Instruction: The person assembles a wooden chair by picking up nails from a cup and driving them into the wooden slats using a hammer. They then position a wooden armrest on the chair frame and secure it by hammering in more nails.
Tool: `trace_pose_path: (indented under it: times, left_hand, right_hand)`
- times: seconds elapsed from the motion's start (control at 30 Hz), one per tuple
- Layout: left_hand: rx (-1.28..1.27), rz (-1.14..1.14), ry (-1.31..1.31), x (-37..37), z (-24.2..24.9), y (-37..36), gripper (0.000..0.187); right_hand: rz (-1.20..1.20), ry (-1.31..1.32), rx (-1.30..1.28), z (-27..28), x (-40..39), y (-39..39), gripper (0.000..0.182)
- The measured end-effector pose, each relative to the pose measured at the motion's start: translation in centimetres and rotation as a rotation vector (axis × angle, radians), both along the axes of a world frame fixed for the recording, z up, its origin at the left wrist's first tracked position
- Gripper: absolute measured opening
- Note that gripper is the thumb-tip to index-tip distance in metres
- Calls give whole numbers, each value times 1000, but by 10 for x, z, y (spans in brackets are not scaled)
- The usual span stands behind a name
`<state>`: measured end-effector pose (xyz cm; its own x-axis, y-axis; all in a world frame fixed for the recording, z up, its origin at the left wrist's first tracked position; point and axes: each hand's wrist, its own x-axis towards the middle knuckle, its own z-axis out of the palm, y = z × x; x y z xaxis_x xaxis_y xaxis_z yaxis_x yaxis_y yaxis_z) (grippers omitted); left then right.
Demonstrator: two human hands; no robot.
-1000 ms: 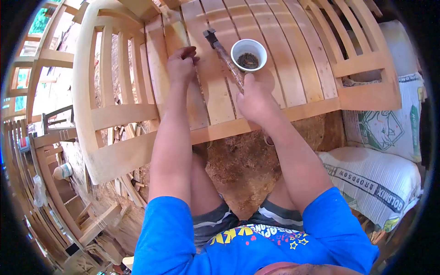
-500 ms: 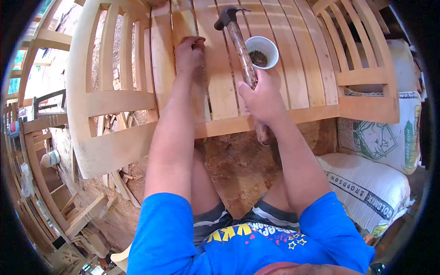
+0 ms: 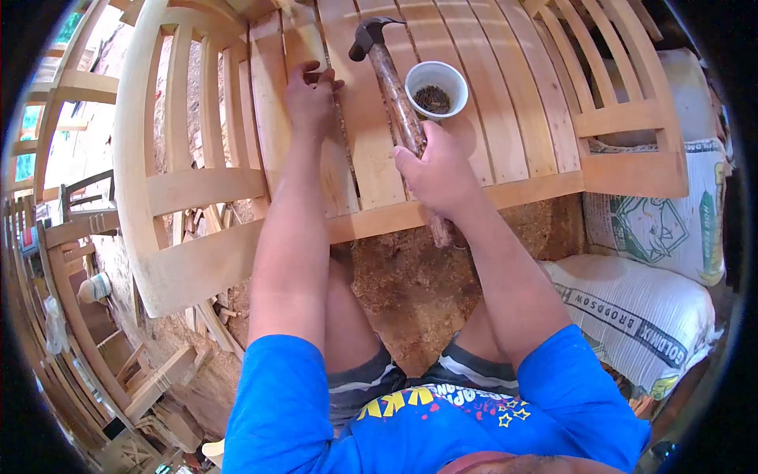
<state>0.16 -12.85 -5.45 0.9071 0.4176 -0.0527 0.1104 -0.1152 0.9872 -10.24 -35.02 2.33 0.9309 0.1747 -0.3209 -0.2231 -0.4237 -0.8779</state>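
My right hand (image 3: 444,170) is closed around the wooden handle of a claw hammer (image 3: 395,91). Its dark metal head points away from me, over the slats of a wooden bench seat (image 3: 466,154). Just right of the handle stands a white plastic cup (image 3: 460,87) with small brown nails (image 3: 433,99) in the bottom. On the left slats rests my left hand (image 3: 312,103), its fingers curled with the tips close together. Whatever they may pinch is too small to make out.
Slatted armrests rise at the left (image 3: 207,186) and right (image 3: 624,118) of the seat. Stacked white sacks (image 3: 632,316) lie to the right. Wood scraps (image 3: 213,324) litter the floor at left, near more wooden furniture frames (image 3: 71,229).
The hammer and my right hand have shifted slightly left in view, as has the cup. My left hand's fingers have loosened from a tighter curl. The view itself has turned a little.
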Motion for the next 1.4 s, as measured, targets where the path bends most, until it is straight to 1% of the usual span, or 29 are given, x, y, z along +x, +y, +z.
trace_pose_path:
  times: [0.1,0.2,0.3,0.4,0.47,0.5,0.6,0.77,0.87,1.0,1.1,1.2,1.3,1.4]
  left_hand:
    - [-158,53,-4,0,0,-5,40]
    - [-194,82,-25,3,-5,-3,37]
    - [135,6,0,6,-12,5,26]
    - [330,51,-35,10,-22,-2,19]
    - [282,20,-103,19,-45,1,20]
    - [258,3,-138,19,-41,-3,21]
    - [420,39,-21,13,-29,-12,21]
    - [501,61,68,21,-48,-6,22]
    - [514,47,98,20,-46,-6,24]
    - [557,28,143,11,-25,-11,26]
    - [539,27,163,7,-15,-15,27]
    - [511,27,177,3,-8,-18,28]
    - [509,31,169,2,-5,-20,27]
    - [677,-2,136,-3,4,-23,26]
  right_hand:
    - [-19,-16,18,6,-1,0,36]
    - [-33,-35,6,8,-3,-3,35]
    - [-34,-24,-7,8,-2,-5,35]
    - [-40,-22,-16,11,-3,-5,34]
    - [-31,-68,-33,9,-4,-5,31]
    - [-28,-91,-42,7,-5,-6,29]
    - [-13,-88,-87,3,-5,-6,29]
    - [1,-84,-72,-1,-5,-5,31]
    - [-4,-73,-59,3,-5,-4,30]
    - [-16,-53,-27,11,-6,-1,30]
    - [3,-73,-32,14,-6,1,29]
    - [39,-119,-39,19,-10,0,39]
    - [45,-314,13,19,-10,0,32]
    - [67,-370,30,10,-7,-1,32]
